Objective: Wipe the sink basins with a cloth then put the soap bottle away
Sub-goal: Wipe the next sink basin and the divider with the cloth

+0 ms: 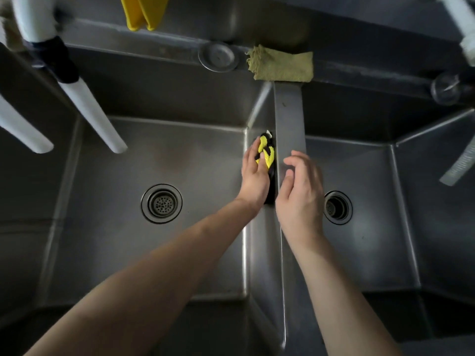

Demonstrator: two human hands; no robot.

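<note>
A steel double sink fills the view, with a left basin (pixel 123 173) and a right basin (pixel 365 247) split by a flat divider (pixel 289 116). My left hand (pixel 254 176) presses a yellow and black cloth (pixel 267 155) against the left basin's right wall, just below the divider. Its fingers lie fairly straight over the cloth. My right hand (pixel 300 191) hovers over the divider with relaxed fingers and holds nothing. No soap bottle is visible.
A green cloth (pixel 282 64) lies on the back ledge above the divider. Yellow gloves (pixel 142 11) hang at the top. White faucet pipes (pixel 90 109) reach over the left basin. A ribbed hose (pixel 460 165) hangs at the right. Each basin has a drain (pixel 161 203).
</note>
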